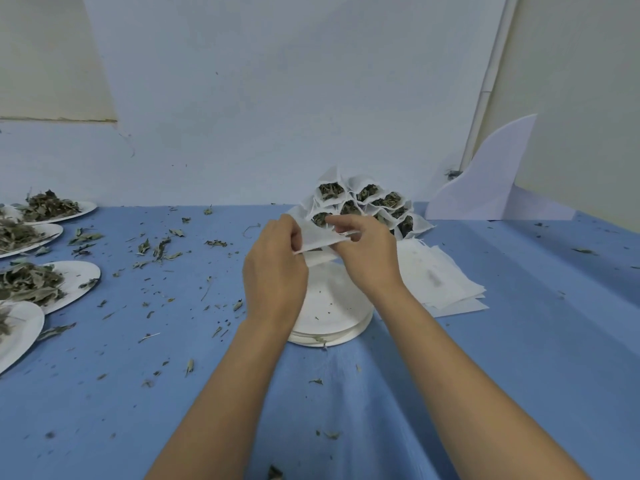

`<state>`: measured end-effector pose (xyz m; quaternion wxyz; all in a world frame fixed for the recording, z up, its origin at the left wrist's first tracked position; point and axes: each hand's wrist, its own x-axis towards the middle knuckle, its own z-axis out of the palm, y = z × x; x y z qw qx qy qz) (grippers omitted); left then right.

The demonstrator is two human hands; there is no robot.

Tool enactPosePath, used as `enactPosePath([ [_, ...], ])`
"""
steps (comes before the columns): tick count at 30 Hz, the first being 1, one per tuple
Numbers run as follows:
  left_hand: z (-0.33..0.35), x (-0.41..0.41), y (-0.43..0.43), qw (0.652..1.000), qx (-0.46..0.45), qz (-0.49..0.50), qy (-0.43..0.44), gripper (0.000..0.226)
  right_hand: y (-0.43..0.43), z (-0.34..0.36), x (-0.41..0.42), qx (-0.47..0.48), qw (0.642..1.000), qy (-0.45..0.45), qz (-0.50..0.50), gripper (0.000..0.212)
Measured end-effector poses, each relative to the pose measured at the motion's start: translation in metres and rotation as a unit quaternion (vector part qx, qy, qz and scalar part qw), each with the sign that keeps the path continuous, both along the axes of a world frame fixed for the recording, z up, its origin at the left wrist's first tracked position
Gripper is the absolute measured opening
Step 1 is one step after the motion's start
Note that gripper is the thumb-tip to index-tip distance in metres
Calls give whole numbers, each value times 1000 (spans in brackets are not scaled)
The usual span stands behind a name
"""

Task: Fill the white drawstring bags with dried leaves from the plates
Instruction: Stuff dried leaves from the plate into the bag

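Hands meet over the blue desk [519, 341]: the left hand [277, 268] and right hand [367, 258] each pinch an edge of a white drawstring bag [320, 237] in their fingers [294, 233], above stacked plates [332, 317]. Filled bags [363, 202] pile just behind; plates [81, 277] of dried leaves [27, 282] sit far left.

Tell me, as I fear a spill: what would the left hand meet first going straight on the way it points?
Likely the pile of filled bags beyond the left hand; depth unclear.
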<state>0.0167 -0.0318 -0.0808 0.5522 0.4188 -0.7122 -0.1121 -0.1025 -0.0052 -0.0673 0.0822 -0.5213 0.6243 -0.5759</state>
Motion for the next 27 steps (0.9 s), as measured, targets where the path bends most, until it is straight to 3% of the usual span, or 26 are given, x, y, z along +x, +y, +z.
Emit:
enactPosePath([
  [3, 19, -1, -3, 998, -39, 33, -21, 30, -3, 5, 1, -3, 999, 25, -32, 35],
  [6, 48, -12, -19, 998, -56, 30, 15, 26, -11, 31, -2, -41, 998, -53, 5, 45],
  [10, 88, -38, -47, 986, -18, -133, 103, 10, -31, 77, -22, -107, 992, -51, -35, 55],
  [14, 108, -66, -74, 960, 64, -230, 143, 22, -61, 94, -51, -90, 990, -67, -81, 55],
  [23, 85, -106, -145, 965, 125, -215, -81, 38, -123, 54, -103, 36, 990, 120, -65, 47],
  [25, 74, -108, -155, 954, 157, -188, -170, 43, -130, 42, -108, 131, 968, 200, -71, 47],
  [27, 64, -105, -159, 947, 186, -177, -193, 46, -132, 33, -110, 204, 939, 262, -88, 49],
])
